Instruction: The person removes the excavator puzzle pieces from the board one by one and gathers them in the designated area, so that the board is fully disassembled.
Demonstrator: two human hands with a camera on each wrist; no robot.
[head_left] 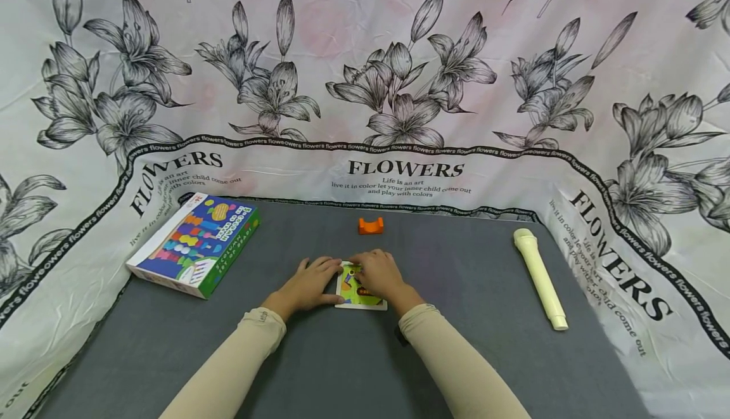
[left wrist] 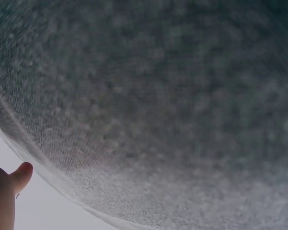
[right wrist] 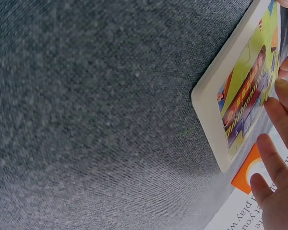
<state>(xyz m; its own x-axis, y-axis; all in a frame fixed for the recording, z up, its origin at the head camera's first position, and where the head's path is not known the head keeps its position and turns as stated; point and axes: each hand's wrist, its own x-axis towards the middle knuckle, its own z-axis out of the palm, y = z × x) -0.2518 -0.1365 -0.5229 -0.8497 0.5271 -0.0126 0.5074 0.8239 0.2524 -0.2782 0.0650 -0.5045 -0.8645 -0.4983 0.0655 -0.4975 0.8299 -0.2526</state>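
Note:
A flat, nearly square picture board [head_left: 345, 305] with a white frame lies on the grey table. Its yellow-green printed picture shows larger in the right wrist view, where the white frame [right wrist: 209, 112] stands out. My left hand [head_left: 310, 284] rests at the board's left side, with thumb and fingertips by its edge. My right hand [head_left: 381, 273] reaches over the upper right of the picture, fingertips touching it. In the right wrist view the right hand's fingers [right wrist: 276, 115] are spread, some over the picture. Only part of the left hand [left wrist: 2, 196] enters the left wrist view.
Beyond the board sits a small orange plastic piece [head_left: 371, 226]. A colourful game box [head_left: 196, 241] with a green side lies at the back left. To the right is a pale yellow tube [head_left: 540, 278] with a wider end. Flower-printed cloth [head_left: 405, 181] rises around the table.

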